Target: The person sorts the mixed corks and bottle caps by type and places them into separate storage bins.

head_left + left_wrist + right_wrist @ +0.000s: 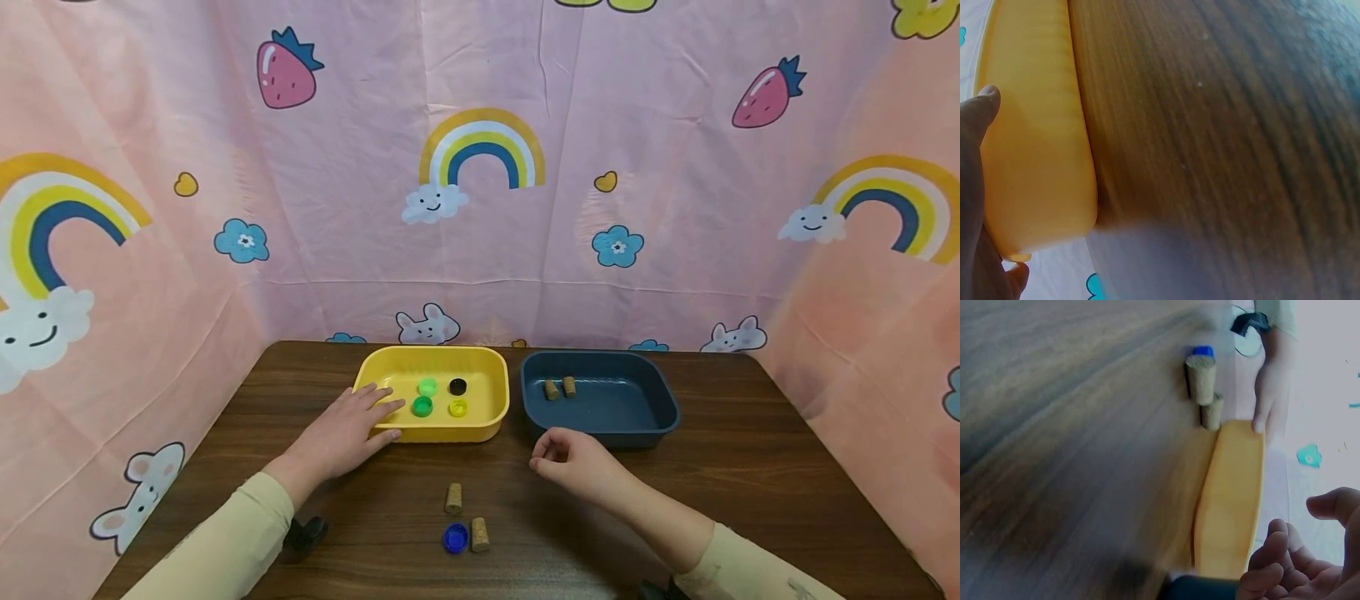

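My left hand (pixel 348 429) rests with spread, straight fingers on the left end of a yellow tray (pixel 450 435); its thumb lies at the near rim. Inside that tray are a light green cap (pixel 427 387), a black cap (pixel 457 387), a green cap (pixel 422 407) and a yellow cap (pixel 458 407). By the near left corner of a dark blue tray (pixel 637 439), my right hand (pixel 581 468) hovers with loosely bent fingers and holds nothing. In the right wrist view the thumb (pixel 1332 505) stands apart from the fingers. Two corks (pixel 551 390) lie in the blue tray.
On the brown wooden table (pixel 375 533), nearer me, a blue cap (pixel 455 538) lies beside one cork (pixel 480 535), and another cork (pixel 453 498) is just beyond. A patterned pink cloth (pixel 487 250) hangs behind and along both sides.
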A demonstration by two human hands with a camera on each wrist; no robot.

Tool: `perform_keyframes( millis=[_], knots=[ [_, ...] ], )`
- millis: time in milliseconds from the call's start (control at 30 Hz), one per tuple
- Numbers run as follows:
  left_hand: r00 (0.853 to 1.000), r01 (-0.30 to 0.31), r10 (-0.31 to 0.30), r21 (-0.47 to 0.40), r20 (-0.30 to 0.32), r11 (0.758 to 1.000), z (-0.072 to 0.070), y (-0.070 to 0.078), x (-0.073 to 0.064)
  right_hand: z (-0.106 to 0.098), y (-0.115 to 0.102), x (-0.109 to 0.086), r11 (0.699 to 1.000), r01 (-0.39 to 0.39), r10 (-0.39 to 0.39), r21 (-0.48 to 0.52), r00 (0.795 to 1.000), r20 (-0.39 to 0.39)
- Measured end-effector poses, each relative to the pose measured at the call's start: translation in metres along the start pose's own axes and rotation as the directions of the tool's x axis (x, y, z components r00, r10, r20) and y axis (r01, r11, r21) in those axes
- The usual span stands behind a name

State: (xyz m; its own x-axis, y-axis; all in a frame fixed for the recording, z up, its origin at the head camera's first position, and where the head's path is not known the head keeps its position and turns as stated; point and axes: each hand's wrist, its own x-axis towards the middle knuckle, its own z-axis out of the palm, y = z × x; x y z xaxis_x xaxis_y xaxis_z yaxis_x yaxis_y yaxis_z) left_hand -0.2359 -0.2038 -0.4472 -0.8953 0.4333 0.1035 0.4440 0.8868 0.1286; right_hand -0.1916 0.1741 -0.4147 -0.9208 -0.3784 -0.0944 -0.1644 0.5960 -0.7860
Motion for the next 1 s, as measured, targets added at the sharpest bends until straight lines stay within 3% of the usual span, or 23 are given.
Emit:
perform_keyframes(
  millis=[267, 500, 733, 1000],
  knots=[
    [1.0, 0.004, -0.004, 0.005, 0.005, 1.0, 0.0, -0.001, 0.001, 0.023, -0.012, 0.003, 0.996, 0.041, -0.03, -0.083, 0.99, 0.137],
    [1.0, 0.007, -0.007, 0.002, 0.021, 1.0, 0.001, -0.001, 0.001, 0.05, -0.024, 0.006, 0.968, 0.111, -0.055, -0.225, 0.968, 0.243],
    [1.0, 0.007, -0.007, -0.001, 0.022, 1.0, 0.001, 0.001, 0.001, 0.068, -0.026, 0.005, 0.952, 0.101, -0.014, -0.289, 0.957, 0.288],
    [1.0, 0.01, -0.01, 0.012, -0.001, 1.0, 0.003, 0.0, 0.001, 0.071, -0.029, 0.005, 0.945, 0.097, -0.001, -0.312, 0.956, 0.294]
  ],
)
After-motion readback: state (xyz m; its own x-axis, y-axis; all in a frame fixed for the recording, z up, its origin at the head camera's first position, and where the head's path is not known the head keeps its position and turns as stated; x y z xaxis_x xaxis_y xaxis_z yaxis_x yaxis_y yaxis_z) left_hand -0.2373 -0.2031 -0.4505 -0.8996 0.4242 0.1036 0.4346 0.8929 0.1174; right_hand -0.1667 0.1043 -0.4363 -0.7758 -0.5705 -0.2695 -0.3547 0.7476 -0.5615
